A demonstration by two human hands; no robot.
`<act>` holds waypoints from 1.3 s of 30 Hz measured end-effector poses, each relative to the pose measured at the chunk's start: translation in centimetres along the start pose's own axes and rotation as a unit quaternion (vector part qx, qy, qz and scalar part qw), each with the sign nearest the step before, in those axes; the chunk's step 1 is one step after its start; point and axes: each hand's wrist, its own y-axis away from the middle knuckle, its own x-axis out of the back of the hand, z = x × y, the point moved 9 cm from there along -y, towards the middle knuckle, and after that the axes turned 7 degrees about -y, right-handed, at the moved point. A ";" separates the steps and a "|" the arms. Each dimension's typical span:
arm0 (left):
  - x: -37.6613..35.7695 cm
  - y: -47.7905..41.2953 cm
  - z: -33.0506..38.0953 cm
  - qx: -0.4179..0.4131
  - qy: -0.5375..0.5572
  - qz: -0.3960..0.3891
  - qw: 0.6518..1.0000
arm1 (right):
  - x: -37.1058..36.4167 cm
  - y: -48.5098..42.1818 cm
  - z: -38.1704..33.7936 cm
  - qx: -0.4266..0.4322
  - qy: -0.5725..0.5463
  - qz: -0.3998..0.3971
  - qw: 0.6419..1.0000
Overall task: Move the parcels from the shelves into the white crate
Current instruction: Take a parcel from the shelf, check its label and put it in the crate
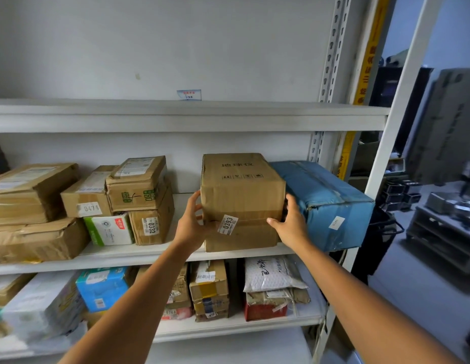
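Pick step: left hand at 9, right hand at 3 o'clock, fingers clamped on box. Next: lift off shelf, into crate.

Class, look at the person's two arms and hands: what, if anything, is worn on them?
Nothing shows. The left hand and right hand are bare: no gloves, rings or watch visible. The left forearm and right forearm are bare too, with no sleeve in view down to the picture's edge.
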 end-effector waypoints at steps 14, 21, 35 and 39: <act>3.0 2.2 -2.7 -0.022 -0.342 -0.057 0.938 | -0.4 3.4 2.0 -0.063 0.223 -0.094 0.968; 9.6 6.6 -4.0 0.062 -0.399 -0.047 0.914 | -6.5 5.7 -0.8 -0.012 0.238 -0.237 0.942; 23.1 12.0 -1.2 0.161 -0.385 0.131 0.899 | -19.5 5.6 -13.7 0.106 0.051 -0.301 0.946; 24.1 9.1 -1.7 0.147 -0.310 0.148 0.928 | -21.3 3.3 -16.7 0.103 -0.010 -0.261 0.960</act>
